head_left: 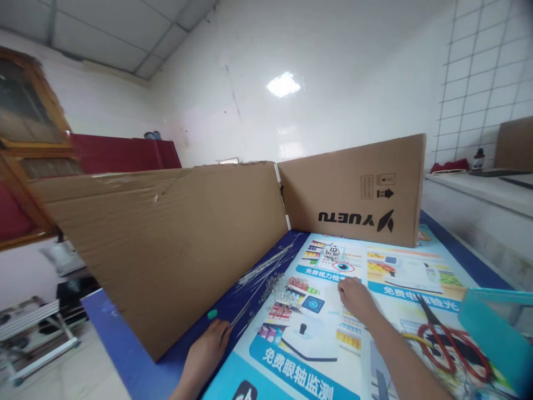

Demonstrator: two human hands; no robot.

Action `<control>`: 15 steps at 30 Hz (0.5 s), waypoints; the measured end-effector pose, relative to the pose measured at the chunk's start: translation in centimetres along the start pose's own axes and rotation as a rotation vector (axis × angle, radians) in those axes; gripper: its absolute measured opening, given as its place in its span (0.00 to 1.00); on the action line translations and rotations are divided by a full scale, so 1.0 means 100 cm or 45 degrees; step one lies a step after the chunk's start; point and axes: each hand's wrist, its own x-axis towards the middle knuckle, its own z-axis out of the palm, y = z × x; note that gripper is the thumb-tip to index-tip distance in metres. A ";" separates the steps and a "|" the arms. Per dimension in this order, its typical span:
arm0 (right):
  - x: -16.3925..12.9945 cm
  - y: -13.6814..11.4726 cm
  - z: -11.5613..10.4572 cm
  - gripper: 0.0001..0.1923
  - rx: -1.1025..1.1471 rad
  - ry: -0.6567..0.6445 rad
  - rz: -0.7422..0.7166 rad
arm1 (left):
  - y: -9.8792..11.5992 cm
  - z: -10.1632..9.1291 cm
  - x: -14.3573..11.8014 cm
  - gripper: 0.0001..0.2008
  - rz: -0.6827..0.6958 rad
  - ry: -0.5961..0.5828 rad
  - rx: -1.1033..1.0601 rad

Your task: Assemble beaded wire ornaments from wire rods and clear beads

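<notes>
My left hand [209, 347] is at the near side of the blue tabletop, fingers together at the near end of some thin, shiny, clear strands [266, 264]. The strands run away along the base of the cardboard. A small green piece [212, 314] lies just beyond this hand. My right hand [355, 295] is over the printed poster sheet [300, 328], with its fingers curled together; anything in them is too small to make out. Between the hands and farther off, a loose cluster of small clear beads [277, 291] lies partly on the sheet.
Tall cardboard panels [175, 239] stand along the left and far sides of the table. Red-handled scissors [443, 341] lie at the right, beside a turquoise container [495, 333]. A metal step stool [33, 333] stands on the floor at left.
</notes>
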 end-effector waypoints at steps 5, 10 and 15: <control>0.001 -0.003 -0.002 0.08 -0.015 0.018 -0.005 | -0.007 0.000 0.002 0.13 0.025 -0.018 -0.029; 0.002 -0.003 -0.002 0.09 0.017 0.001 -0.013 | -0.013 -0.001 0.003 0.12 0.056 -0.030 -0.064; 0.001 -0.005 -0.010 0.09 0.059 -0.010 -0.031 | -0.025 0.008 0.004 0.12 0.094 -0.013 -0.202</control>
